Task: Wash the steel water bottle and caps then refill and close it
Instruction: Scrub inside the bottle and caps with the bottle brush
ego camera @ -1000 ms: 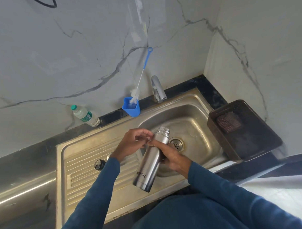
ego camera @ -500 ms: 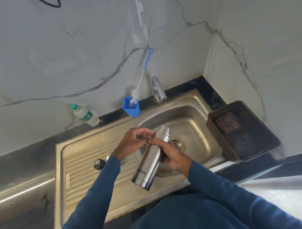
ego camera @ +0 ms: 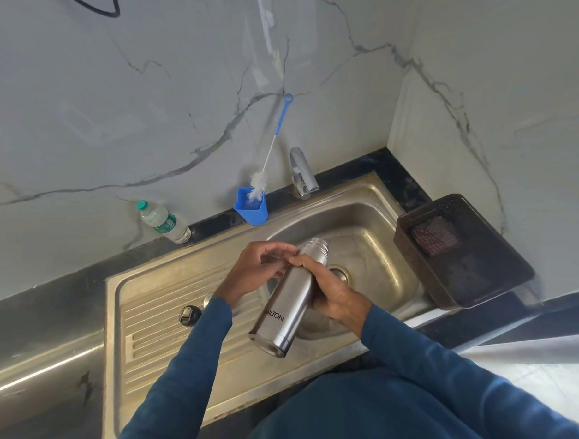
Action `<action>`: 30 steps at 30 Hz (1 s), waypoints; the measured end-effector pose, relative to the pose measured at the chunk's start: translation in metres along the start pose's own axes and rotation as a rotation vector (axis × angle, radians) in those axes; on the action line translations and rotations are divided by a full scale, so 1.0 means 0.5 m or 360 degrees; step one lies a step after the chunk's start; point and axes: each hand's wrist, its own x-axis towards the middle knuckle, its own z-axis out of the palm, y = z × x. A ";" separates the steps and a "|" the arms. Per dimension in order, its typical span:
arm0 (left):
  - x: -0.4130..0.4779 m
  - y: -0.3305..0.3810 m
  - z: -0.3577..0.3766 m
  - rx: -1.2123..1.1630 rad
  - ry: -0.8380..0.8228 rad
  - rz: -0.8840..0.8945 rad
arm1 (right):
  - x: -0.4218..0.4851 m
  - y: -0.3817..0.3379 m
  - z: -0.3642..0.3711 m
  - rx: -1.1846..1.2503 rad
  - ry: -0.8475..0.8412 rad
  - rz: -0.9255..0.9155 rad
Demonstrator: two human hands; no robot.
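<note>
Steel bottle [ego camera: 286, 301] held tilted over the near edge of the sink [ego camera: 373, 216], open threaded mouth pointing up and away toward the tap [ego camera: 301, 173], base toward the person. Hazards, as judged from this pose: the polished wall offers little friction, so a wet or soapy palm could let the bottle slide base-first onto the draining board; if water is inside, the tilt could send it out over the rim. A black cap [ego camera: 189, 315] sits loose on the ribbed draining board, and a second steel piece shows just beyond the left wrist; a sweep of the sleeve could knock either into the basin. Right hand [ego camera: 333, 290]: fingers and thumb curled around the upper body of the bottle, gripping it just below the neck. Left hand [ego camera: 257, 269]: fingers bent, tips gathered at the bottle's shoulder, touching it beside the right thumb; whether they pinch something small cannot be told. A bottle brush [ego camera: 263, 177] stands in a blue cup [ego camera: 251, 210] by the tap, untouched.
</note>
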 end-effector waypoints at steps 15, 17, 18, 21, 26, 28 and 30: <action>0.000 0.014 -0.003 -0.0062 0.0022 0.0086 | 0.002 -0.014 0.015 0.0106 -0.0150 -0.0037; 0.002 0.015 -0.002 -0.0016 0.0025 0.0088 | 0.000 -0.016 0.019 0.0176 -0.0125 -0.0053; 0.004 0.016 -0.002 0.0010 0.0026 0.0088 | -0.001 -0.016 0.019 0.0203 -0.0127 -0.0060; 0.009 0.014 -0.003 0.0096 0.0019 0.0169 | -0.003 -0.019 0.020 0.0272 -0.0145 -0.0046; 0.020 0.006 -0.007 0.0220 0.0015 0.0305 | -0.004 -0.022 0.022 0.0399 -0.0062 0.0027; 0.024 0.004 -0.008 0.0264 0.0003 0.0334 | 0.001 -0.020 0.020 0.0413 -0.0076 0.0031; 0.027 0.004 -0.008 0.0295 -0.0008 0.0354 | 0.002 -0.019 0.019 0.0431 -0.0087 0.0048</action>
